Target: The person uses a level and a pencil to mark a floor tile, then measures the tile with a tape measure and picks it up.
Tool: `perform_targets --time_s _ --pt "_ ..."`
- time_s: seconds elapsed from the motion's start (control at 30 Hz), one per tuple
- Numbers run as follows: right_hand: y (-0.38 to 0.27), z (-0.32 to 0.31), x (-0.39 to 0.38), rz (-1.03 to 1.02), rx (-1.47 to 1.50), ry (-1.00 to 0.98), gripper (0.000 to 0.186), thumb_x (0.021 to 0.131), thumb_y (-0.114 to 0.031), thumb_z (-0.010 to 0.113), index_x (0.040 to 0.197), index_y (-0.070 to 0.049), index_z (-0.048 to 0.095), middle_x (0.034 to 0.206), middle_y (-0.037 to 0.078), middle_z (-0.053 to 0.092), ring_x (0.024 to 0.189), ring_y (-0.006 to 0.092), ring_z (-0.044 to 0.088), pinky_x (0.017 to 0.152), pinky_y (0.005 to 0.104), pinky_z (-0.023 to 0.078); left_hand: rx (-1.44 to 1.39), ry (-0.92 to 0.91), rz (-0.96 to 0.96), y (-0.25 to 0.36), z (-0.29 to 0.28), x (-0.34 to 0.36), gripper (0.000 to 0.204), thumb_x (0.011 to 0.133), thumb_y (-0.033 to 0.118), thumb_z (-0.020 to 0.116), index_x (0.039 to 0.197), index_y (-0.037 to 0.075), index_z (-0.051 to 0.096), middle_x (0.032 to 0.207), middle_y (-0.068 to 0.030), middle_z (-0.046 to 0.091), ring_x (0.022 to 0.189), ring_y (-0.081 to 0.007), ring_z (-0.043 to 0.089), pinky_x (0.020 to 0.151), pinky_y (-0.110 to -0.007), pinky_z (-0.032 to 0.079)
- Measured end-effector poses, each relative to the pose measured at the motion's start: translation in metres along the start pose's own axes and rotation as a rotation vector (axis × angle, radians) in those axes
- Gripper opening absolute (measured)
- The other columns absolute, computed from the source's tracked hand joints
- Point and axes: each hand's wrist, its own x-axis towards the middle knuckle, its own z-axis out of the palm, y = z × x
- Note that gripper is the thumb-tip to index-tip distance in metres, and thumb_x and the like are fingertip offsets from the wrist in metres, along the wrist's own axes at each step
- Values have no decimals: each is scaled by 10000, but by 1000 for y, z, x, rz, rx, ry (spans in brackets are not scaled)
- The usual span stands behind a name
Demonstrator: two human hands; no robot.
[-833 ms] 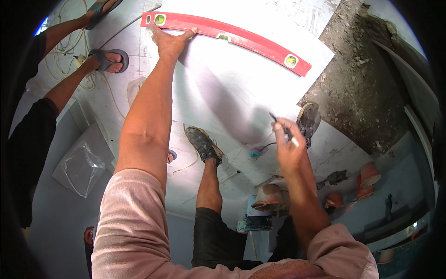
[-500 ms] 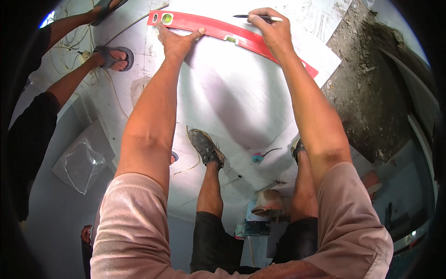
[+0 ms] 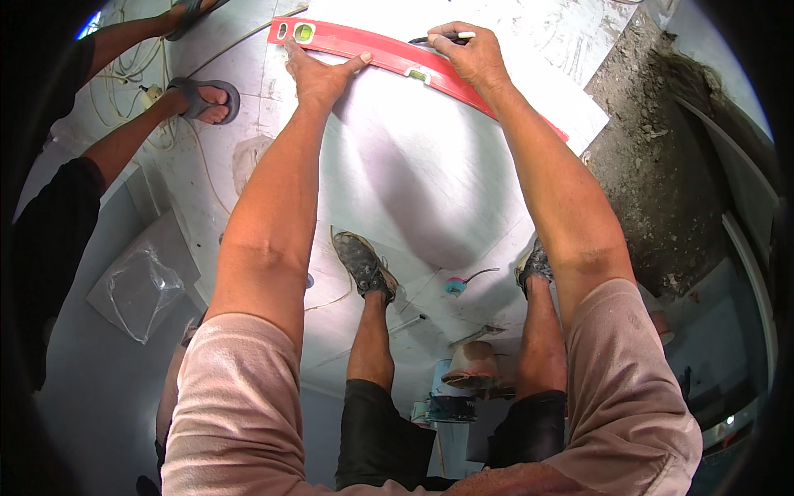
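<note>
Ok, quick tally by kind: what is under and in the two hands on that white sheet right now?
Red spirit level: 1, pressed flat by the left hand
Pencil or marker: 1, in the right hand
White sheet: 1
Total: 3

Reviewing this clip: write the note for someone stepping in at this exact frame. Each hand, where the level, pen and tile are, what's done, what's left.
Left hand: flat on the red spirit level, pressing it down.
Right hand: grips a pen at the level's far edge.
The level lies across the far end of the large white tile, which lies on the floor; the person's feet stand on the tile's near part.
Done: level laid down, pen brought to its edge.
No drawn line can be made out; the hand hides that spot.
Left: likely the line along the level.
</note>
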Motion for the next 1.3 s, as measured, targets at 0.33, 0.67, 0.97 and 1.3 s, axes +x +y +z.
perform_targets --time_s 0.33,0.67,0.97,1.3 --pt "3 0 4 -58 -59 -16 233 893 -280 751 1062 -128 804 933 73 772 843 163 684 801 315 548 -13 -13 -17 3 1 0 1497 525 542 990 1597 0 97 1575 -308 313 1524 -408 229 1236 -517 295" --pt "-6 5 6 -6 6 -30 222 838 -275 722 989 -142 816 898 133 774 817 222 712 820 347 555 -79 21 55 -1 -6 -2 1488 530 487 1003 1587 -25 89 1583 -322 283 1525 -422 205 1256 -486 256" --pt "-6 1 5 38 22 -56 210 851 -240 729 1010 -128 810 886 76 756 781 189 678 789 324 539 -121 -19 -54 17 -13 -7 1484 512 406 1022 1609 44 90 1610 -261 284 1524 -388 219 1190 -690 211" --pt "-17 1 3 39 74 -61 211 879 -211 713 1029 -88 795 919 89 761 848 179 679 822 318 529 -153 -40 -86 18 -16 -10 1468 539 395 1012 1618 56 76 1642 -213 256 1553 -365 149 1200 -697 169"
